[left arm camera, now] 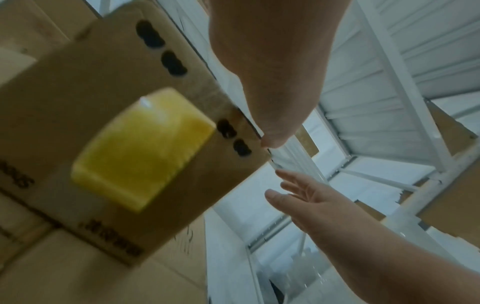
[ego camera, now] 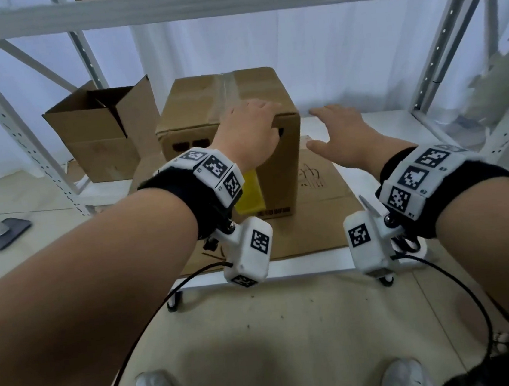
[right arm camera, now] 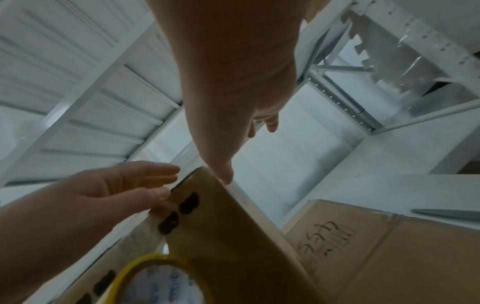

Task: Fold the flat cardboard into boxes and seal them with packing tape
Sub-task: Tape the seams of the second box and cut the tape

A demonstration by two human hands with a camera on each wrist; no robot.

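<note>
Sealing step seemingly finished on box (ego camera: 227, 123): left hand (ego camera: 248, 130) flat at its top edge, right hand (ego camera: 339, 133) spread, empty, at 3 o'clock; next, probably grasping both sides to move it.

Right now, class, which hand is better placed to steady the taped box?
Probably the left hand: it already rests on the taped box's top near edge. The right hand hovers open beside it, touching nothing.
</note>
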